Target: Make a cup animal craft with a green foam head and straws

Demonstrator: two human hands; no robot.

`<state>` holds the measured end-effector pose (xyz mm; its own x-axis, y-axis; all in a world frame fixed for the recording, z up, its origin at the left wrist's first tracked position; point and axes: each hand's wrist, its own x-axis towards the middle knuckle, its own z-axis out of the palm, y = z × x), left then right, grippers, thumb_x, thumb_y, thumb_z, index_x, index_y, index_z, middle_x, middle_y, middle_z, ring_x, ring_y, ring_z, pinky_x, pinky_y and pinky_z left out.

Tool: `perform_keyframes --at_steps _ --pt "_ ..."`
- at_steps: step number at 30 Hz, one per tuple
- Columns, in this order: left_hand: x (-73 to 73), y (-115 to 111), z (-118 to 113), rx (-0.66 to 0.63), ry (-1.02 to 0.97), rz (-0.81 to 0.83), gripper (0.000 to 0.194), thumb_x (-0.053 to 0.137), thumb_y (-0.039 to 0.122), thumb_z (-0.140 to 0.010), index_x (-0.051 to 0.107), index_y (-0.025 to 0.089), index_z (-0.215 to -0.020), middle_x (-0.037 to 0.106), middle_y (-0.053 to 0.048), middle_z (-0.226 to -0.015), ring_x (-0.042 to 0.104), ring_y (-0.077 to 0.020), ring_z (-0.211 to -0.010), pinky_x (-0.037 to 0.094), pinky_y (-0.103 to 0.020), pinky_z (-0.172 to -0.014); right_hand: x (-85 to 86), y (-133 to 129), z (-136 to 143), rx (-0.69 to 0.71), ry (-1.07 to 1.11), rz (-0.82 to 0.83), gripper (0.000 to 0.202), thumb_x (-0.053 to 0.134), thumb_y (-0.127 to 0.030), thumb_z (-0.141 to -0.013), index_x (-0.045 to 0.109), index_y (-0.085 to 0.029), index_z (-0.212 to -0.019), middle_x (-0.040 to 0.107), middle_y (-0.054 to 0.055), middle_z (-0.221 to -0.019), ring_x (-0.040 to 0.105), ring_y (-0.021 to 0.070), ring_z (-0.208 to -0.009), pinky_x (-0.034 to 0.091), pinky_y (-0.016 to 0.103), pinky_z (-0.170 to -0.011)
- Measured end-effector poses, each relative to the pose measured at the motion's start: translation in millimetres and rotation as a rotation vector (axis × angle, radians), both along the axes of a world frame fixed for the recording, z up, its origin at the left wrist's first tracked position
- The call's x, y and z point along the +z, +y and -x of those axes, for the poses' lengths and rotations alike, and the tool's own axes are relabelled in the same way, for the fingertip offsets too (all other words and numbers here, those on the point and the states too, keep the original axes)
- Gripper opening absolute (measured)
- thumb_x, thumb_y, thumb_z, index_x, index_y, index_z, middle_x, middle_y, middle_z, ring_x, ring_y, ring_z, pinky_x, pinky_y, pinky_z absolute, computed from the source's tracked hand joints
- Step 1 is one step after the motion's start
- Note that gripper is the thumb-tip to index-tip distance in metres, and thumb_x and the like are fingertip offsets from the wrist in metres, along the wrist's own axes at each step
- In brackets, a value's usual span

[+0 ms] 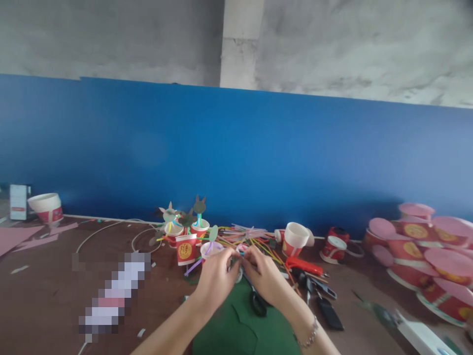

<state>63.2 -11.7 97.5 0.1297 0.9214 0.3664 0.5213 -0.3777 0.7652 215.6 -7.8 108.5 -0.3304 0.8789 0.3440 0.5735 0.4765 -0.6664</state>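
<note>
My left hand (218, 272) and my right hand (265, 272) meet fingertip to fingertip over the table, both pinched closed. What lies between the fingers is too small and hidden to name. Black-handled scissors (257, 303) rest beneath my right hand, on a dark green paper sheet (225, 329). Just beyond my left hand stands a paper cup (207, 248) with purple straws and a pale green paper disc. Behind my fingers lies a heap of coloured straws (264, 241).
Red paper cups (185, 250) with animal-head cutouts on straws stand left of centre. Red-handled pliers (305, 266), a black-handled tool (328, 310) and tape rolls (333, 248) lie rightward. Pink-topped cups (410, 251) pile at far right. A blue partition (236, 162) closes the back.
</note>
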Motion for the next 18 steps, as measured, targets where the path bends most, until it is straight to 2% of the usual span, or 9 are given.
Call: perform_keyframes --at_steps 4,8,12,18 --pt "4.4 0.9 1.4 -0.036 0.003 0.056 0.009 0.050 0.023 -0.077 0.058 0.019 -0.079 0.035 0.006 -0.050 0.039 -0.0126 -0.048 0.023 -0.023 -0.049 2.2 -1.9 0.5 0.008 -0.010 0.025 0.010 0.043 -0.021 -0.085 0.045 -0.020 -0.076 0.055 -0.001 -0.063 0.053 0.0143 -0.058 0.034 0.022 -0.052" --pt "7.1 0.4 2.6 -0.067 0.022 0.049 0.008 0.048 0.022 -0.078 0.056 0.019 -0.076 0.032 0.007 -0.049 0.036 -0.0118 -0.047 0.022 -0.023 -0.048 3.2 -2.4 1.3 0.012 0.009 0.045 0.010 0.042 -0.018 -0.085 0.044 -0.020 -0.075 0.054 -0.002 -0.064 0.052 0.0138 -0.059 0.033 0.022 -0.053" --pt "5.8 0.4 2.8 -0.098 -0.001 0.034 0.010 0.046 0.022 -0.081 0.054 0.018 -0.076 0.039 0.005 -0.052 0.039 -0.0117 -0.050 0.024 -0.022 -0.049 3.2 -3.2 3.1 0.022 0.045 0.041 0.010 0.041 -0.017 -0.085 0.044 -0.020 -0.075 0.054 -0.002 -0.064 0.051 0.0135 -0.059 0.033 0.021 -0.053" --pt "1.2 2.6 2.4 -0.157 -0.145 0.082 0.012 0.046 0.026 -0.083 0.054 0.017 -0.078 0.048 0.003 -0.057 0.044 -0.0114 -0.053 0.030 -0.020 -0.051 0.5 -4.6 5.9 0.005 0.156 0.073 0.010 0.045 -0.021 -0.083 0.045 -0.020 -0.073 0.049 -0.004 -0.060 0.048 0.0120 -0.054 0.032 0.021 -0.051"
